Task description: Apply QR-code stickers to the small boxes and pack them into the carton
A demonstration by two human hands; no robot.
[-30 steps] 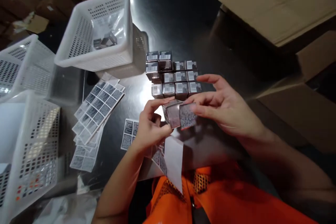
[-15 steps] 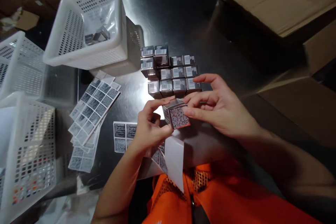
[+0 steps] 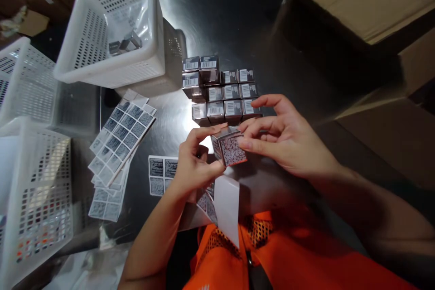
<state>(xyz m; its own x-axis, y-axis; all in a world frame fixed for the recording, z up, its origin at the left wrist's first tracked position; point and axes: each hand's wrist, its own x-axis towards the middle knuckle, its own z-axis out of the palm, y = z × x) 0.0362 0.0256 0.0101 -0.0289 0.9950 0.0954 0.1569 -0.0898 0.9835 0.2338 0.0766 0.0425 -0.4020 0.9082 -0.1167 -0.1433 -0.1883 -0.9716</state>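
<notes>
While the left hand (image 3: 193,167) pinches the small box (image 3: 228,147) steady, the right hand (image 3: 285,138) fingers press its label (image 3: 232,152); firm, even, edge-to-edge rubbing looks best.

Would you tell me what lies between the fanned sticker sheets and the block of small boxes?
Only bare dark table separates sticker sheets from boxes, head view.
</notes>
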